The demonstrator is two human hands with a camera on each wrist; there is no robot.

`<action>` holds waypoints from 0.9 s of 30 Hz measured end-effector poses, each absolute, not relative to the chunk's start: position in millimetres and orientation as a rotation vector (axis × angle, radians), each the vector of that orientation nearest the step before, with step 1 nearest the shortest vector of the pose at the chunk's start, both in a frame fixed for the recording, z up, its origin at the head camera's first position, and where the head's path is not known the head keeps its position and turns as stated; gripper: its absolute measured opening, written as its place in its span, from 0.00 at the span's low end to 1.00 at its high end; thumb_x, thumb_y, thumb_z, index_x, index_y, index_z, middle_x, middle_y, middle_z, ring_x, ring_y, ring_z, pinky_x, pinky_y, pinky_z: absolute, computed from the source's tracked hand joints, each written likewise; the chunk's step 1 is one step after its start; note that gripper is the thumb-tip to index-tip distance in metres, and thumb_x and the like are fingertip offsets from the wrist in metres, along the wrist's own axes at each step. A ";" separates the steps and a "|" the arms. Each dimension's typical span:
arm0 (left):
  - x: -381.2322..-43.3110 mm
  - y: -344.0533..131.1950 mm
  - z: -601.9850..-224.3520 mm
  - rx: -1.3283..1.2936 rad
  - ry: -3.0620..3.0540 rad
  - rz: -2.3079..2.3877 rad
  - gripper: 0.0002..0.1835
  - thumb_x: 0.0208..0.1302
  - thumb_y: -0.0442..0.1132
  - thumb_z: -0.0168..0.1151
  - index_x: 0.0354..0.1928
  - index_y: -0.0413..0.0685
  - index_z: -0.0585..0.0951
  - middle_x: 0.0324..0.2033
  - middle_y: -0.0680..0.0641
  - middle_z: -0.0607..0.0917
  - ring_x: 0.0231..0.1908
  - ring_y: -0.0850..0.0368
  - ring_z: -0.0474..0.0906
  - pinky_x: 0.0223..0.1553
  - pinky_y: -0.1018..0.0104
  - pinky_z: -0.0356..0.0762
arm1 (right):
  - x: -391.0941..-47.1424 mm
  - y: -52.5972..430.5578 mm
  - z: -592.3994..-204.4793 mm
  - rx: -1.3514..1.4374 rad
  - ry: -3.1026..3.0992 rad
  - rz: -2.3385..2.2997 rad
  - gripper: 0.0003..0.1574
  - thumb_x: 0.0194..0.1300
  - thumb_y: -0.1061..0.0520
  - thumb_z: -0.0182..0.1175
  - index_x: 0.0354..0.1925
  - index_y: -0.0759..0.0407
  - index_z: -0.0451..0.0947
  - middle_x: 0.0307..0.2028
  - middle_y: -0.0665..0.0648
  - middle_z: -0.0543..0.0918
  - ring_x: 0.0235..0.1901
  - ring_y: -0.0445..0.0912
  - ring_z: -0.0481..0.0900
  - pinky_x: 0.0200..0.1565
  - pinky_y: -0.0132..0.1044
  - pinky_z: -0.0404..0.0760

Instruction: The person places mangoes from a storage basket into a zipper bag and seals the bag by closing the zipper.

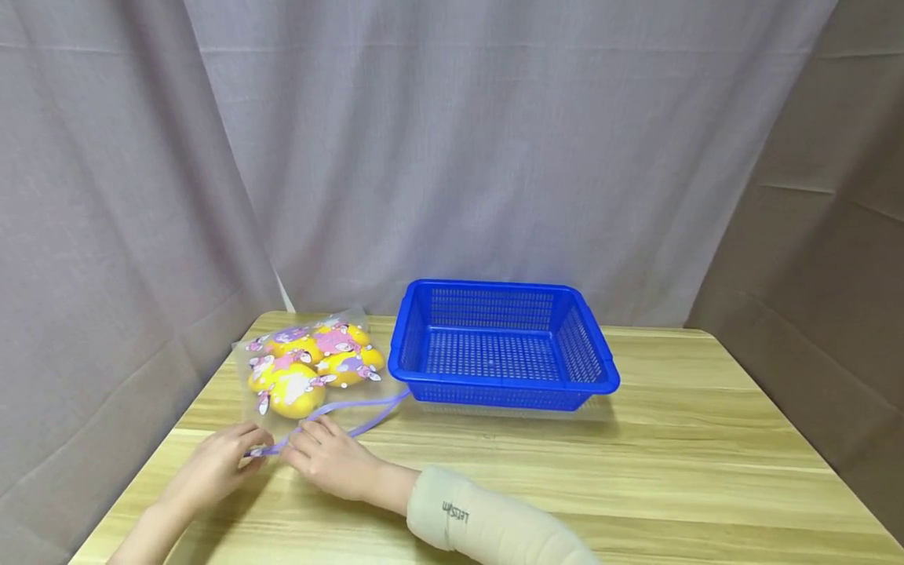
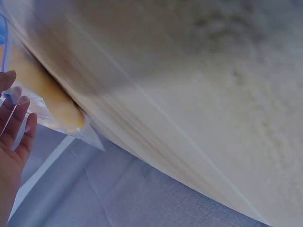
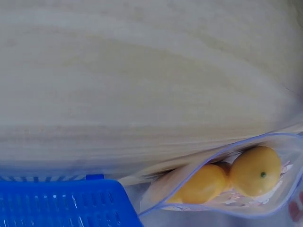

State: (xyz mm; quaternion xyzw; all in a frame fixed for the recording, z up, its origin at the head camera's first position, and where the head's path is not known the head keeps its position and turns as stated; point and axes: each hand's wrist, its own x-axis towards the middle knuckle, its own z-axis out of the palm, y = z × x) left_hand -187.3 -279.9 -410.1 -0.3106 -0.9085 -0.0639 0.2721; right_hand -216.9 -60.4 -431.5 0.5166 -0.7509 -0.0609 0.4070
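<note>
A clear zip bag (image 1: 367, 403) with a purple zip edge and a pink and white print lies at the table's left. Several yellow-orange fruits, probably oranges (image 1: 295, 396), are inside. My left hand (image 1: 215, 464) pinches the left end of the zip, near a small slider, between thumb and fingers. Close beside it, my right hand (image 1: 332, 459) grips the zip edge with curled fingers; its thumb is hidden. To the right of the hands the bag's mouth gapes, and the right wrist view looks in on two oranges (image 3: 255, 171). Only fingertips (image 3: 296, 208) of a hand show there.
A blue plastic basket (image 1: 504, 384) with mesh walls stands right of the bag, its near left corner close to the zip edge. Beneath is a wooden table (image 1: 671, 455). Grey curtains (image 1: 494, 157) hang behind and at both sides.
</note>
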 end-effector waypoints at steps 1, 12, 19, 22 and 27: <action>-188.3 -279.6 -409.8 -0.838 -2.440 -0.182 0.21 0.29 0.27 0.76 0.29 0.53 0.80 0.27 0.59 0.80 0.26 0.65 0.76 0.25 0.72 0.76 | -217.1 -61.1 -431.3 1.279 -1.928 -0.152 0.15 0.68 0.54 0.51 0.51 0.44 0.76 0.49 0.44 0.79 0.54 0.42 0.74 0.61 0.36 0.72; -194.1 -270.4 -400.1 -0.744 -2.317 -0.195 0.16 0.32 0.32 0.75 0.30 0.43 0.83 0.28 0.50 0.84 0.29 0.53 0.81 0.28 0.62 0.81 | -222.6 -78.1 -429.3 1.158 -2.052 -0.082 0.16 0.68 0.53 0.49 0.52 0.47 0.75 0.45 0.42 0.80 0.47 0.38 0.76 0.53 0.29 0.75; -195.1 -272.7 -398.4 -0.643 -2.287 -0.219 0.14 0.42 0.47 0.69 0.22 0.44 0.79 0.22 0.52 0.76 0.20 0.63 0.69 0.19 0.69 0.71 | -223.6 -83.5 -429.7 1.151 -2.119 -0.018 0.16 0.69 0.53 0.52 0.53 0.50 0.75 0.45 0.44 0.80 0.45 0.37 0.78 0.49 0.26 0.77; -194.9 -272.2 -396.8 -0.677 -2.294 -0.257 0.10 0.42 0.42 0.71 0.23 0.46 0.80 0.21 0.55 0.76 0.20 0.66 0.69 0.19 0.73 0.69 | -223.6 -85.4 -429.1 1.149 -2.136 -0.004 0.15 0.68 0.53 0.52 0.52 0.50 0.75 0.44 0.44 0.80 0.44 0.37 0.78 0.46 0.26 0.77; -195.5 -267.7 -391.1 -0.730 -2.331 -0.259 0.13 0.36 0.27 0.73 0.28 0.46 0.83 0.26 0.54 0.82 0.25 0.59 0.79 0.26 0.67 0.78 | -223.8 -88.1 -425.7 1.148 -2.144 0.004 0.14 0.67 0.51 0.55 0.50 0.49 0.76 0.39 0.43 0.81 0.38 0.36 0.79 0.39 0.24 0.78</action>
